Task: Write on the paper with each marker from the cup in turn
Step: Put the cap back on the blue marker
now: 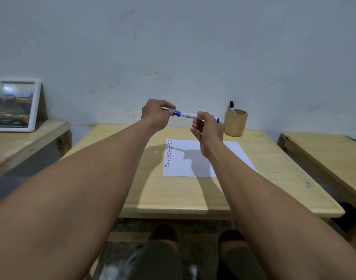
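I hold a blue marker [190, 115] level in the air above the table, well over the paper. My left hand [156, 115] pinches its blue cap end, and my right hand [206, 128] grips the white barrel near the other end. The white paper [229, 156] lies flat on the wooden table [173, 190], with a column of short red, blue and black marks along its left edge. A wooden cup [235, 124] stands at the back right of the table, and a black-capped marker [232, 107] sticks out of it.
A framed picture [14, 105] leans against the wall on a low wooden bench [21, 142] to the left. Another wooden bench [324, 150] stands to the right. The wall rises just behind the table. My knees show below the table's front edge.
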`<state>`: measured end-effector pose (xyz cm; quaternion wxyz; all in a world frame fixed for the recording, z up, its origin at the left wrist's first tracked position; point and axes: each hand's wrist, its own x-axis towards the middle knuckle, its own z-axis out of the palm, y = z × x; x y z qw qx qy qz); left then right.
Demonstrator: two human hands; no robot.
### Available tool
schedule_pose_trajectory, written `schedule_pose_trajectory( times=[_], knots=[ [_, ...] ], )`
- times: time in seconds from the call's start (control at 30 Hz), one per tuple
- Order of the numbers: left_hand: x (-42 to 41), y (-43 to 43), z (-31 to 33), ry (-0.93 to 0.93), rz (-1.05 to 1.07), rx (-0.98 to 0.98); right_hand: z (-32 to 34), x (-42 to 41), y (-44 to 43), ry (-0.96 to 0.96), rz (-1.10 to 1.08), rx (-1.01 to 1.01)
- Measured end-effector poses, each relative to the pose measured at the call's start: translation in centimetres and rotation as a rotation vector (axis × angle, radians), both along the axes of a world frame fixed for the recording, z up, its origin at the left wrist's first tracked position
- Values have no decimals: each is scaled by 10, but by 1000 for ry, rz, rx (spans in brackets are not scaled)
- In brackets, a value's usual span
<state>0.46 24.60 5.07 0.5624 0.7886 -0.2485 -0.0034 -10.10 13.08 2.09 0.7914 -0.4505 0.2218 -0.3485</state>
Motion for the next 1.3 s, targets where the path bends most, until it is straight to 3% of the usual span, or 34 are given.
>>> schedule_pose_trajectory(
  times=[0.33,0.8,1.0,1.3],
  knots=[
    [-6,-13,8,158,11,-176,-3,-18,-19,91,180,-133],
    [-18,-35,22,269,-49,-252,-5,-27,-35,36,209,-89],
    [-22,-43,24,152,-97,-194,-5,-27,-38,174,158,-380],
    [-26,-58,26,-53,-88,-99,3,-28,-48,196,93,-604]
  ],
)
